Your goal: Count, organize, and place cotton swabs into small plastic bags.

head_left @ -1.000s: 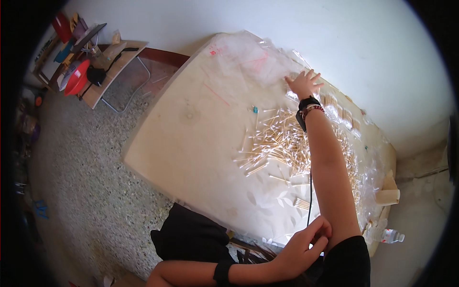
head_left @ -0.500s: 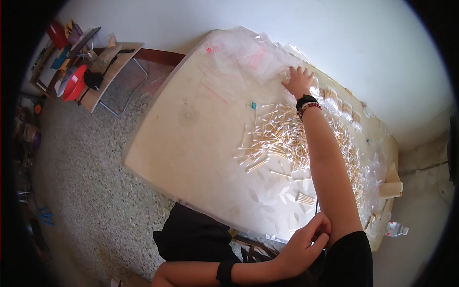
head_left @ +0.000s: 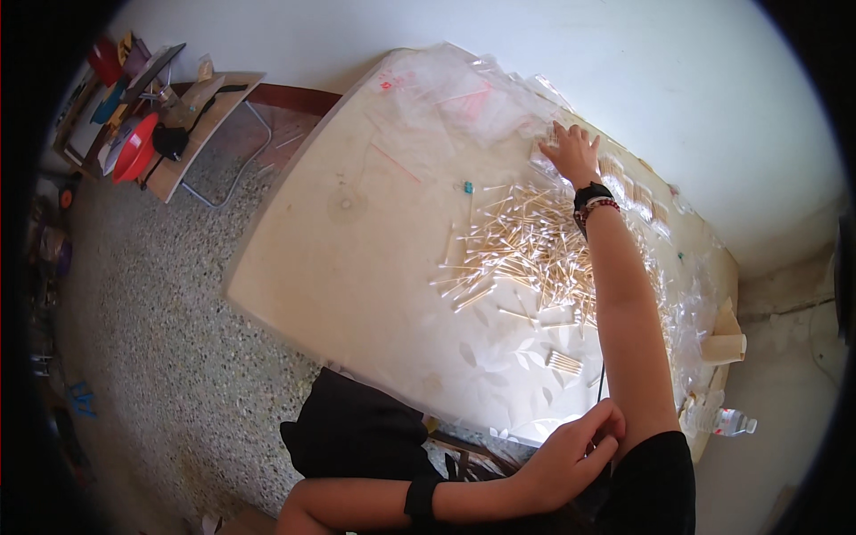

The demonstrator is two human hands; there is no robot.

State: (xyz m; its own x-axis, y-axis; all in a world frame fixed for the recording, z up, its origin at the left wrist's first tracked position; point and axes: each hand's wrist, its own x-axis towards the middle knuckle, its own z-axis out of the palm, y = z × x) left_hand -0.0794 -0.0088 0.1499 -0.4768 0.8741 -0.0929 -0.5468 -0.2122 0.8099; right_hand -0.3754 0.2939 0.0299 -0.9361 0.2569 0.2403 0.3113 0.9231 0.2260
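Note:
My right hand point(head_left: 573, 153) reaches across the table to the far edge, fingers spread over a clear pack of cotton swabs point(head_left: 542, 162). Just nearer lies a large loose heap of cotton swabs point(head_left: 530, 241), partly hidden by my right forearm. My left hand point(head_left: 571, 459) is closed beside my right elbow, fingers curled in toward the thumb. Whatever it may hold is hidden. A thin dark rod or cord point(head_left: 602, 379) shows just above it. A small neat bundle of cotton swabs point(head_left: 564, 361) lies on the near part of the table.
Thin clear plastic bags point(head_left: 464, 98) cover the far left of the table point(head_left: 303, 259). More filled packs point(head_left: 637, 196) line the wall edge. To the right are crumpled plastic, a cardboard piece point(head_left: 724, 348) and a clear bottle point(head_left: 736, 422). A side table holds a red basin point(head_left: 135, 148).
My right hand has shifted slightly right, and the clear pack by its fingers shows more. The whole view has moved a little. My left hand keeps its curled pose.

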